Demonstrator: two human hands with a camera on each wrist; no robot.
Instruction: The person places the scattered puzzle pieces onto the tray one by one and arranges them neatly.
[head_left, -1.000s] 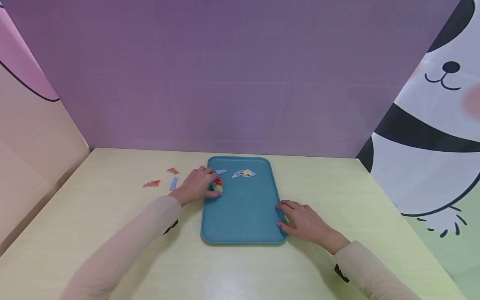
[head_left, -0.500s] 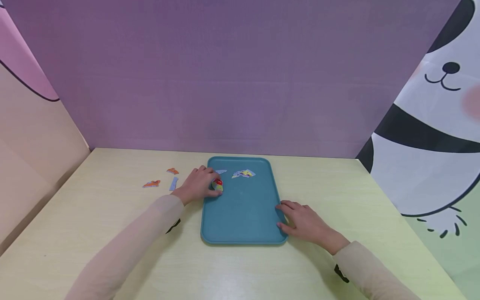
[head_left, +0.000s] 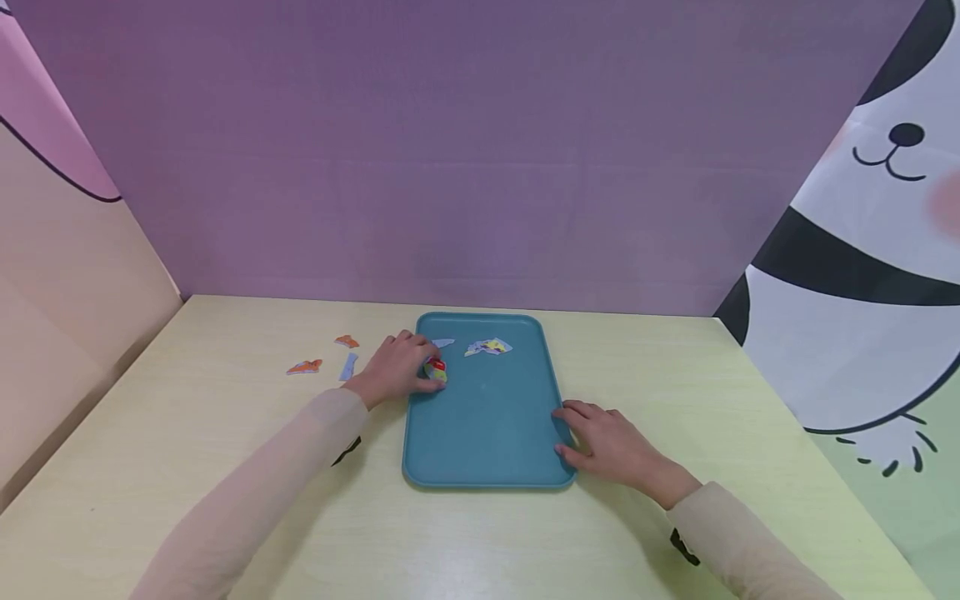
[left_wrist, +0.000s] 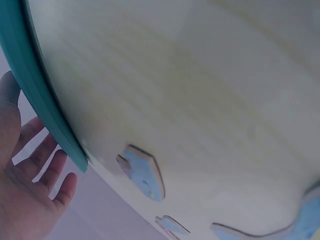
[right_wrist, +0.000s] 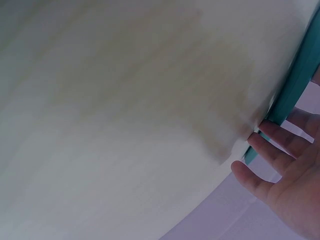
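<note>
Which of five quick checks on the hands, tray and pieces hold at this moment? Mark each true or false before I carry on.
1. The left hand has thumb and fingers at a red-and-green piece. True.
2. The right hand is at the far edge of the tray. False: it is at the tray's right edge, toward the near end.
3. Two orange pieces lie on the table, left of the tray. True.
4. The yellow-and-blue bit sits at the tray's near end. False: it lies toward the far end.
5. A narrow blue piece lies on the table, outside the tray. True.
</note>
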